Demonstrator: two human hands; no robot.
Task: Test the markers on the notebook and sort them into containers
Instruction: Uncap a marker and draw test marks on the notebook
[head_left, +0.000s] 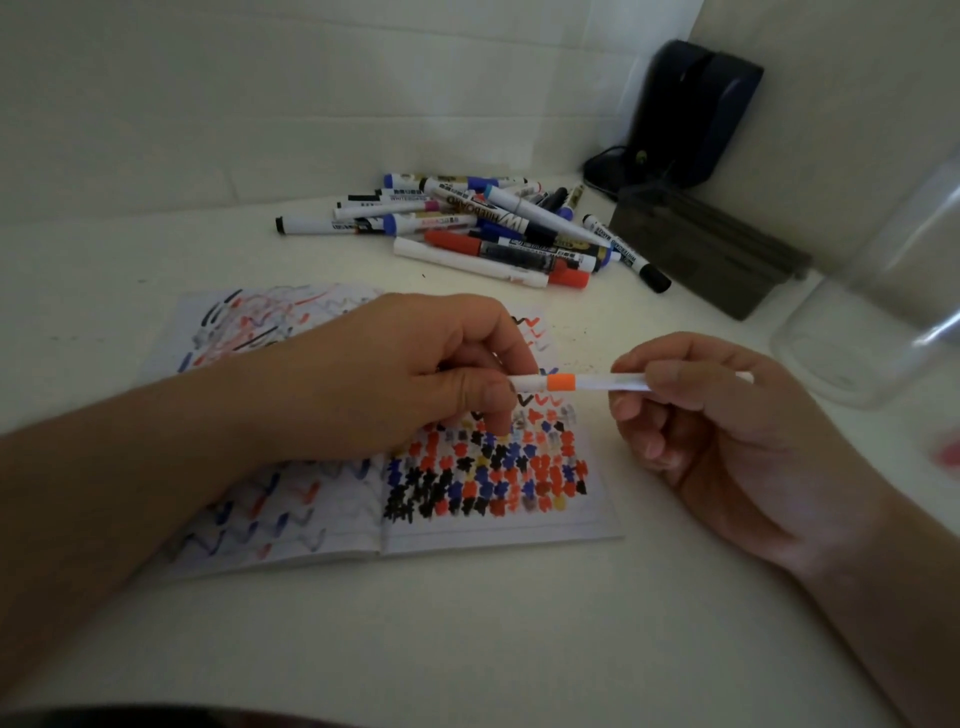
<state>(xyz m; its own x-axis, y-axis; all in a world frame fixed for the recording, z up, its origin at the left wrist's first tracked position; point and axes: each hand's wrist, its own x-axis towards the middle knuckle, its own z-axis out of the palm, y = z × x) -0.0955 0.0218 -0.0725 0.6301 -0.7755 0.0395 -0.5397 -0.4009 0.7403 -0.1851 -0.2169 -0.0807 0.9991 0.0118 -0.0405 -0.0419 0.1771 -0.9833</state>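
Observation:
A thin white marker (587, 383) with an orange band lies level above the open notebook (488, 514), held at both ends. My left hand (415, 379) pinches its left end, the cap side. My right hand (717, 415) grips the barrel between thumb and fingers. The notebook's pages are covered with red, blue, black and yellow scribbles. A pile of several whiteboard markers (467, 223) lies behind the notebook on the white table.
A clear plastic container (872, 291) stands at the right, blurred. A dark grey box (711, 249) sits behind it, near the markers. A black device (691, 114) with a cable stands in the back corner against the wall.

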